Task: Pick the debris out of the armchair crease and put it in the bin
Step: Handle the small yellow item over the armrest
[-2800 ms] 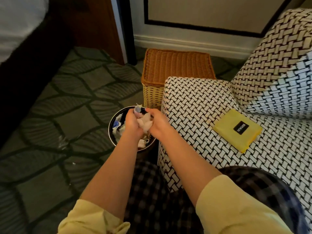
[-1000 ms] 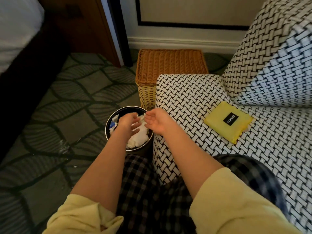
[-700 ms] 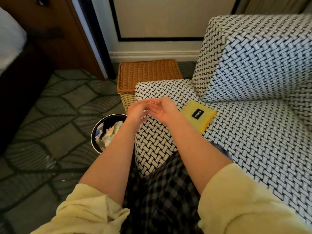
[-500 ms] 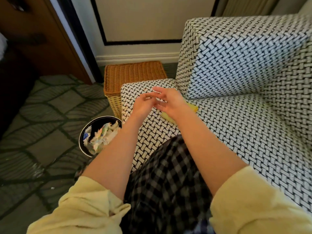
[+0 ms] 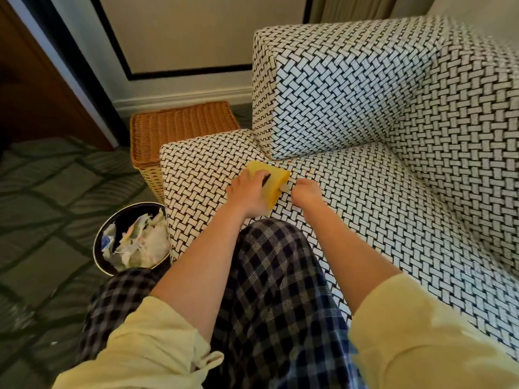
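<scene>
A black-and-white woven armchair [image 5: 393, 192] fills the right half of the view. A folded yellow cloth [image 5: 273, 175] lies on its seat near the arm crease, and my left hand [image 5: 248, 189] rests on it, fingers curled over its top. My right hand [image 5: 304, 192] is just right of the cloth, fingers pinched on a small pale scrap at the cloth's edge. Tiny yellowish crumbs dot the seat by the crease [image 5: 311, 171]. The round black bin [image 5: 132, 240] stands on the floor left of the seat, piled with crumpled paper.
A wicker basket [image 5: 179, 130] stands against the wall behind the bin, touching the chair's side. My knee in checked trousers [image 5: 269, 262] presses against the seat front. Patterned green carpet [image 5: 50, 209] spreads to the left, with a wooden door frame beyond.
Both hands let the paper fall into the bin, then swung right onto the seat. My left hand now sits on the yellow cloth and my right pinches a scrap beside it.
</scene>
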